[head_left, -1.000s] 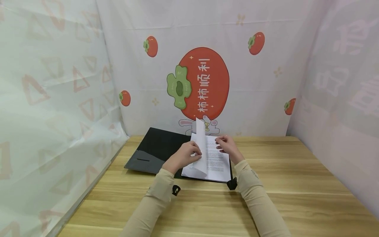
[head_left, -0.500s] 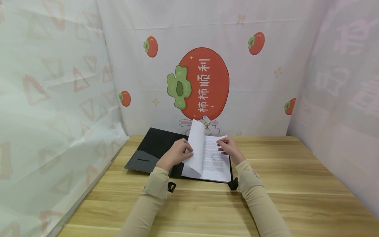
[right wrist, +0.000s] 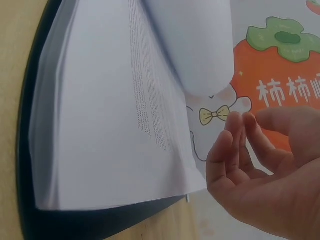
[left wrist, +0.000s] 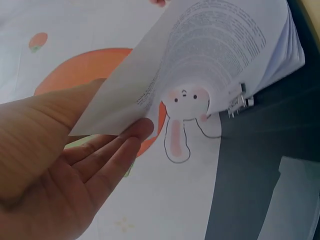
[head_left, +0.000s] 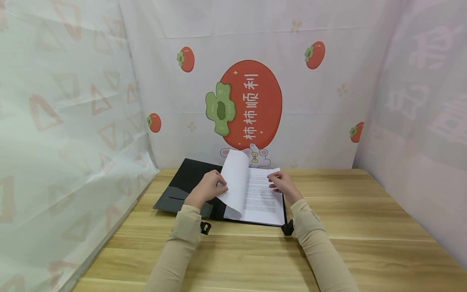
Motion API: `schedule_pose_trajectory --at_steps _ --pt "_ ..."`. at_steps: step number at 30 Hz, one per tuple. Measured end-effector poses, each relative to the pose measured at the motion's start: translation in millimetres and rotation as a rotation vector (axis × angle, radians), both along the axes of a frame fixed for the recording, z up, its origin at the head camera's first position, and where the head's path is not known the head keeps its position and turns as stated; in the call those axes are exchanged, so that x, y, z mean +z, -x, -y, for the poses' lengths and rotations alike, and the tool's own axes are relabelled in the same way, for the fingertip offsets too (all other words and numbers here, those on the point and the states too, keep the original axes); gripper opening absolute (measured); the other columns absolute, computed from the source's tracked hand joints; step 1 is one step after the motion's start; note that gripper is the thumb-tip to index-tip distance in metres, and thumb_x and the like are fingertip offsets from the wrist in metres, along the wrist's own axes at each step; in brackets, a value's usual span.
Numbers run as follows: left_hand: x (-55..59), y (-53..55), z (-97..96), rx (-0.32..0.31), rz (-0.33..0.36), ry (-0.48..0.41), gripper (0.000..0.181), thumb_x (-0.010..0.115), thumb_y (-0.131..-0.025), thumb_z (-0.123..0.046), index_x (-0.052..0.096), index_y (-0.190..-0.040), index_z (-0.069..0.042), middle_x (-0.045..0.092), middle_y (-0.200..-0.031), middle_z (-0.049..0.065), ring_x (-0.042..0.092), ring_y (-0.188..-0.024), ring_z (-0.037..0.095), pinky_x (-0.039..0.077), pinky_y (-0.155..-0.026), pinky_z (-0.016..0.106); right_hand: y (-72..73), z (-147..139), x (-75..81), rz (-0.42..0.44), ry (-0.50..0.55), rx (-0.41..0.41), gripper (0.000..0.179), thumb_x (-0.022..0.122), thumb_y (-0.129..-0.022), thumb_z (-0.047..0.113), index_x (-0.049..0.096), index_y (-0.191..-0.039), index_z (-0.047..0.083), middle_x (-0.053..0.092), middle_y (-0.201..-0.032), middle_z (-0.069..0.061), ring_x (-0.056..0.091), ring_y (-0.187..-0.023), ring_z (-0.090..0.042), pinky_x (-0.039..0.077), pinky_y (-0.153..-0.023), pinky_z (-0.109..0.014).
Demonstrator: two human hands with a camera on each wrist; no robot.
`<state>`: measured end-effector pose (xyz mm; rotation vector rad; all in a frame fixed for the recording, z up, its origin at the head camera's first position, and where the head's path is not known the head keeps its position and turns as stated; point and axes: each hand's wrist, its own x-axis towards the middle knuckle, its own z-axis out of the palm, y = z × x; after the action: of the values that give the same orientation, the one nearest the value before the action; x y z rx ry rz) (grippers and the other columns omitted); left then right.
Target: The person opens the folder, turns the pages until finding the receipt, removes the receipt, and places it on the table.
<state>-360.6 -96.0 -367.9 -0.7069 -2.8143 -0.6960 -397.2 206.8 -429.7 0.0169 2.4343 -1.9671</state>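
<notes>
In the head view a black folder lies spread on the table, with a stack of printed sheets on its right side. My left hand pinches a turned sheet of paper by its edge, thumb on one face and fingers on the other. That sheet bows up in a curve in the left wrist view. My right hand is at the upper right corner of the stack; its fingers curl loosely, the thumb close to the fingertips, with nothing seen between them.
A metal clip holds the sheets at the folder's spine. A grey pocket with a slot is on the folder's left cover. The wooden table ends at a printed cloth backdrop, and more cloth hangs on both sides.
My left hand has moved left, drawing the sheet over toward the left cover and baring more of the printed page below. The right hand has barely shifted.
</notes>
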Motion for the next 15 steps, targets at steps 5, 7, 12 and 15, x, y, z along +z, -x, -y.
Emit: schedule_pose_trajectory --at_steps 5,7,12,15 --pt "-1.2 4.2 11.2 0.043 0.035 0.028 0.015 0.084 -0.091 -0.009 0.082 -0.1 0.003 0.069 -0.106 0.013 0.063 -0.107 0.028 0.056 -0.094 0.044 -0.2 -1 -2.1 0.038 -0.047 0.008 0.049 0.054 -0.11 0.025 0.052 -0.145 -0.01 0.052 -0.147 -0.03 0.067 -0.111 -0.036 0.054 -0.094 -0.043" --pt "-2.4 6.0 14.8 0.062 0.058 0.039 0.018 0.084 -0.09 -0.01 0.082 -0.101 0.004 0.069 -0.107 0.014 0.063 -0.107 0.029 0.056 -0.094 0.044 0.0 -2 -3.2 0.051 -0.067 0.009 0.051 0.054 -0.11 0.025 0.049 -0.148 -0.009 0.052 -0.149 -0.029 0.068 -0.108 -0.032 0.055 -0.091 -0.039" --pt "-6.3 9.8 23.2 0.115 0.137 0.065 0.024 0.084 -0.091 -0.013 0.081 -0.106 0.005 0.067 -0.115 0.016 0.062 -0.109 0.029 0.056 -0.093 0.043 0.8 -3 -5.9 0.067 -0.087 0.019 0.057 0.052 -0.111 0.024 0.041 -0.153 -0.012 0.049 -0.153 -0.031 0.068 -0.101 -0.025 0.055 -0.084 -0.033" --pt "-7.5 10.3 28.1 0.134 0.182 0.088 0.027 0.084 -0.091 -0.015 0.08 -0.107 0.006 0.069 -0.119 0.018 0.064 -0.11 0.03 0.057 -0.093 0.044 0.9 -3 -6.8 0.068 -0.087 0.031 0.06 0.052 -0.111 0.023 0.036 -0.154 -0.015 0.046 -0.153 -0.033 0.069 -0.098 -0.025 0.056 -0.083 -0.032"
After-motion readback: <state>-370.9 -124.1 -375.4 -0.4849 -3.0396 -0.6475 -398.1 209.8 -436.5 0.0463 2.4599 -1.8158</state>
